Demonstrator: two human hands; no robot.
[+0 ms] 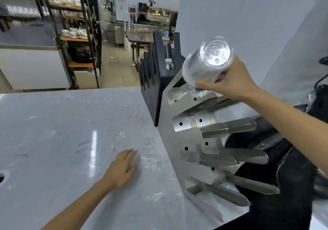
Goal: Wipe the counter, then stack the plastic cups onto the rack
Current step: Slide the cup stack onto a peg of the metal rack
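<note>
My right hand [230, 82] grips a clear plastic cup [205, 61] near its rim. The cup is tilted, its bottom turned up toward me, and its mouth hangs just over the top slot of the steel rack [165, 123]. That rack stands at the right end of the pale marble counter [62, 132], with several slanted metal chutes running down its face, all bare. My left hand [122, 169] rests flat on the counter near the rack's base, fingers spread and holding nothing. Faint smears and ring marks show on the counter beside it.
A dark slotted holder [152, 73] stands right behind the rack, with a small capped bottle [169, 63] in it. A round hole [2, 175] sits at the counter's left edge. Black shelving [76, 34] with crockery stands beyond the counter. Dark fabric [284, 185] lies right of the rack.
</note>
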